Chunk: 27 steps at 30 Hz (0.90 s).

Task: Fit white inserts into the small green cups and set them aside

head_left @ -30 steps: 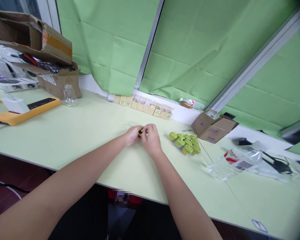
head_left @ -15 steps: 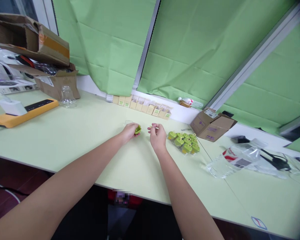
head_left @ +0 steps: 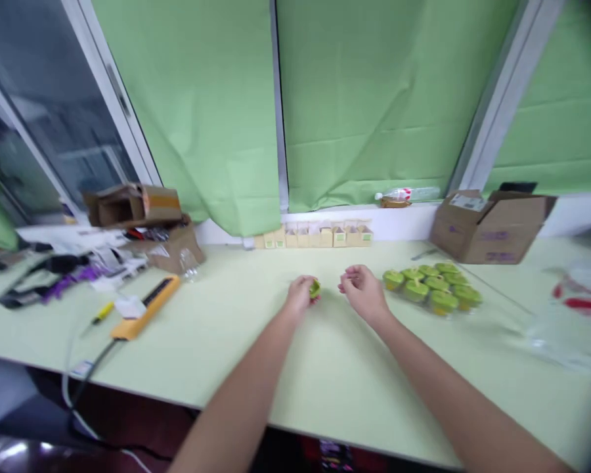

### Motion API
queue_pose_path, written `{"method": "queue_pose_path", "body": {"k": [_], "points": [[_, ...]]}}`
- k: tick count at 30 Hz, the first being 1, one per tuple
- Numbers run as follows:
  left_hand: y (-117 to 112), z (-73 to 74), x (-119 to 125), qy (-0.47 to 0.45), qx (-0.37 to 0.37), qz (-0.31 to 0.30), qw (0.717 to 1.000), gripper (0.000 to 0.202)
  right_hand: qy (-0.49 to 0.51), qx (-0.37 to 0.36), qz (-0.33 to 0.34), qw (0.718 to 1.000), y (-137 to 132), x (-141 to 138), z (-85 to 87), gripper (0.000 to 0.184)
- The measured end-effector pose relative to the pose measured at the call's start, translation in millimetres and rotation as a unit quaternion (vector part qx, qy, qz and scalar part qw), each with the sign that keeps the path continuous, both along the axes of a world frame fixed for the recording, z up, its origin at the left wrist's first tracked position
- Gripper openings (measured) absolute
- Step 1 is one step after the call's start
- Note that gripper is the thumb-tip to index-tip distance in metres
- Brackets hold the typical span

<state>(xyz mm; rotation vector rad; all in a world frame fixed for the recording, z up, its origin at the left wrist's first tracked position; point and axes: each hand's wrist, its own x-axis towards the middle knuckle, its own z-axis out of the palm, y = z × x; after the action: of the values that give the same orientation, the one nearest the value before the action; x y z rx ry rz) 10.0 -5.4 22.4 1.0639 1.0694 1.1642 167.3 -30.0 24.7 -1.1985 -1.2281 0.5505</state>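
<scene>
My left hand (head_left: pixel 301 292) is closed round a small hollow green lid (head_left: pixel 315 289), its open side turned to the right. A short way to the right, my right hand (head_left: pixel 362 289) is held over the table with fingers curled and tips close together. Anything between those fingertips is too small and blurred to make out. Beside it on the right stands a group of small clear cups with green lids (head_left: pixel 437 282), set close together in rows. A gap separates my two hands.
Small beige boxes (head_left: pixel 320 237) line the wall behind my hands. An open cardboard box (head_left: pixel 482 230) stands at the back right, with a large clear bottle (head_left: pixel 578 309) nearer. To the left lie an orange power strip (head_left: pixel 148 305) and stacked cardboard boxes (head_left: pixel 162 205).
The view has swung left and levelled, so everything appears further right. My left hand still holds the green lid, and my right hand stays near it with fingers curled.
</scene>
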Motion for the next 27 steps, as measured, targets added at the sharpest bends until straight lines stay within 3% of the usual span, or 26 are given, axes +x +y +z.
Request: {"method": "queue_pose_path", "body": {"k": [8, 13, 17, 23, 27], "points": [[8.6, -13.6, 2.5, 0.015, 0.026, -0.019, 0.999, 0.036, -0.084, 0.052, -0.051, 0.994, 4.6, 0.6, -8.5, 0.018], [18.5, -25.2, -2.7, 0.038, 0.018, -0.013, 0.999, 0.046, -0.086, 0.083, -0.039, 0.992, -4.4, -8.0, -0.6, 0.013], [18.6, -29.4, 7.2, 0.037, 0.031, -0.020, 0.999, 0.045, -0.130, 0.084, -0.042, 0.987, -14.2, -1.5, 5.1, 0.015], [-4.1, -3.5, 2.4, -0.007, 0.010, 0.011, 1.000, 0.023, -0.149, 0.050, -0.045, 0.987, -16.2, 2.6, 15.2, 0.029], [-6.3, 0.3, 0.7, 0.020, 0.008, -0.020, 1.000, 0.022, -0.124, 0.013, -0.014, 0.992, -3.9, 3.0, 0.9, 0.030]]}}
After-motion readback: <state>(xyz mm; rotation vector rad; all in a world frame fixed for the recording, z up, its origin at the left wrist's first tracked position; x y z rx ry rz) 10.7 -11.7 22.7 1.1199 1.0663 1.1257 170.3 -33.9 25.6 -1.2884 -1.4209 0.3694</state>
